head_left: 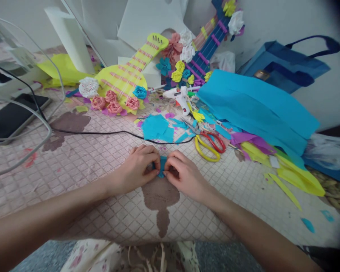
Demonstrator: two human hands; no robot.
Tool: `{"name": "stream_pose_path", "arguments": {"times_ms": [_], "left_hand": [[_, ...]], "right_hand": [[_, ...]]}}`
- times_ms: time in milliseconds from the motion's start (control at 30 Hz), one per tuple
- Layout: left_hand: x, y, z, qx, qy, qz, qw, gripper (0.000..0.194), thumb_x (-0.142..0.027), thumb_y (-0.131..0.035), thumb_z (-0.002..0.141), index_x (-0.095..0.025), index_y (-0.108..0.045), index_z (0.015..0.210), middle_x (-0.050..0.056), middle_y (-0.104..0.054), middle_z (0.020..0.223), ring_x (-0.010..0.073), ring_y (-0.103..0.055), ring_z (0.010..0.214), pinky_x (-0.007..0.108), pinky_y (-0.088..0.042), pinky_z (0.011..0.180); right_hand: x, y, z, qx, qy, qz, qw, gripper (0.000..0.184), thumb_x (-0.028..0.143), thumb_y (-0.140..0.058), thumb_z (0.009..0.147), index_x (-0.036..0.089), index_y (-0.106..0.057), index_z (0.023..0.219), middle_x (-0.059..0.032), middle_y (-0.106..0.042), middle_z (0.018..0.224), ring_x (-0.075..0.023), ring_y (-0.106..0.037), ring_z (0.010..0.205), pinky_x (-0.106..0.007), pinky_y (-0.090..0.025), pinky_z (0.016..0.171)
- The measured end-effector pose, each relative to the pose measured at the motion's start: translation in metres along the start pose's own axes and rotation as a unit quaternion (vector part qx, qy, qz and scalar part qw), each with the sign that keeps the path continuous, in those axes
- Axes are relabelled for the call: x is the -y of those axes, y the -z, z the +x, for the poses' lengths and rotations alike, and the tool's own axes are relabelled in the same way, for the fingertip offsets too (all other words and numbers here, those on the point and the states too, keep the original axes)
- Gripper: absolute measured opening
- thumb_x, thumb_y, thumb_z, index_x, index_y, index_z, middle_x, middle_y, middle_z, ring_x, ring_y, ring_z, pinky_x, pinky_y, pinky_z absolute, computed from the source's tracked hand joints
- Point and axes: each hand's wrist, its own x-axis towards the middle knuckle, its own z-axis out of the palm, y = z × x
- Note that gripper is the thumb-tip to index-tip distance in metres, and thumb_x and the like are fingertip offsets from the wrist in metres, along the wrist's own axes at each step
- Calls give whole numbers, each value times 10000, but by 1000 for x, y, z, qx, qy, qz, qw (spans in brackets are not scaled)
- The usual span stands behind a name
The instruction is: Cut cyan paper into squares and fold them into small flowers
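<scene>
Left hand point(145, 163) pinching left side of small blue paper piece point(162, 164); right hand point(184, 173) pinching its right side. Piece being held to left and near side of scissors point(198, 132). Blue paper squares point(156, 127) lying left of scissors; white glue gun point(182, 100) resting beyond scissors; large blue sheet point(249, 102) spreading right of scissors, farther back.

Left hand point(143, 165), right hand point(186, 176) pinch blue paper point(163, 162) between them. Beyond: scissors point(200, 133), blue squares point(156, 127), glue gun point(182, 101). Phone point(15, 115) at left.
</scene>
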Motion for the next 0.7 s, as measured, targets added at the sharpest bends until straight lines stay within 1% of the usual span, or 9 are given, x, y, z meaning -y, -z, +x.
{"name": "stream_pose_path", "arguments": {"times_ms": [500, 700], "left_hand": [[-3, -1, 0, 1, 13, 14, 1000, 70, -119, -559, 754, -184, -584, 763, 30, -582, 900, 221, -495, 940, 384, -365, 834], [-2, -2, -2, -11, 18, 17, 1000, 71, -122, -577, 747, -181, -565, 785, 26, -579, 907, 217, -492, 930, 370, -362, 810]], "right_hand": [[2, 1, 1, 3, -8, -19, 1000, 94, 103, -531, 814, 187, -497, 789, -30, -494, 903, -147, -514, 811, -273, -432, 700], [2, -2, -1, -10, -14, -5, 1000, 105, 87, -523, 807, 189, -506, 825, -32, -474, 934, -136, -516, 794, -257, -441, 677]]}}
